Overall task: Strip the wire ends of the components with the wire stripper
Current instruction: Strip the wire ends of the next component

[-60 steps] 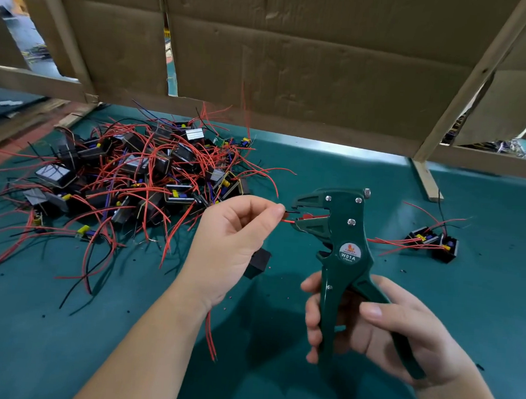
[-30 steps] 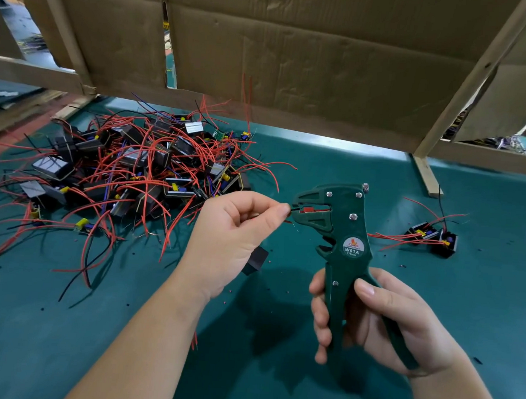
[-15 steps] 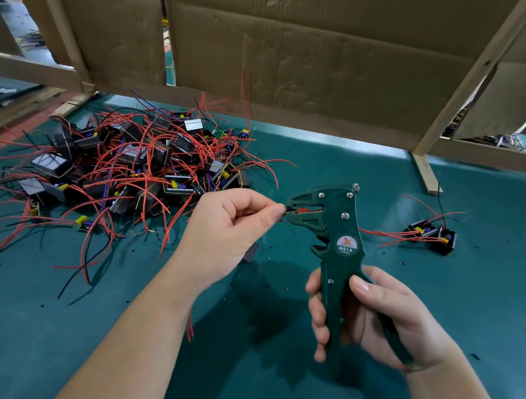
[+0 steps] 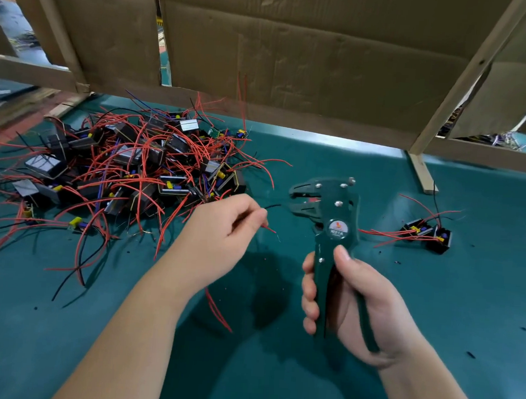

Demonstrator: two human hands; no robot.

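Wire pile (image 4: pixel 126 174) left, cardboard wall (image 4: pixel 296 61) behind

Even, fairly bright light is cast from overhead. A soft dark shadow is thrown on the green table (image 4: pixel 267 293) below the left hand (image 4: pixel 222 227) and the wire stripper (image 4: pixel 331 223). A pale strip of glare is seen at the foot of the cardboard wall (image 4: pixel 296 61). The black wire (image 4: pixel 272 206) pinched in that hand and the stripper's label are slightly blurred. The wooden posts (image 4: pixel 469 73) are bent by distortion toward the edges.

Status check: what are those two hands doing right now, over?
Left hand pinching black wire. Right hand gripping wire stripper. Wire tip outside the jaws. Nothing between them.
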